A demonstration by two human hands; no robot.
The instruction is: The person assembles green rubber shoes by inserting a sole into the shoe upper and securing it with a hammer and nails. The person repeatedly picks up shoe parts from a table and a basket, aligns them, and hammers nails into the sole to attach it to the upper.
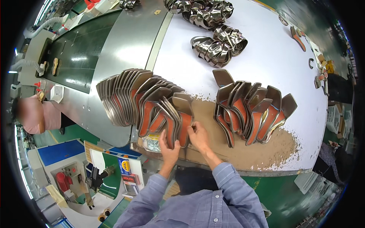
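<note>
A long row of shoe insoles (121, 95), dark and glossy with orange-red faces, stands on edge, leaning together, at the table's left front. My left hand (169, 150) is closed around the near ends of the last few insoles in this row, thumb on one side and fingers on the other. My right hand (199, 137) pinches the edge of the rightmost orange-faced insole (185, 129); its fingertips are partly hidden. A second, looser group of the same insoles (253, 110) rests to the right, apart from my hands.
Bundles of shiny metallic straps (213, 49) lie at the back of the white table (273, 57). A worn brown patch (205, 148) covers its front. Left of it are a metal-edged conveyor (80, 57), a co-worker in pink (45, 116) and a machine (68, 178). A clear packet (152, 143) sits by the front edge.
</note>
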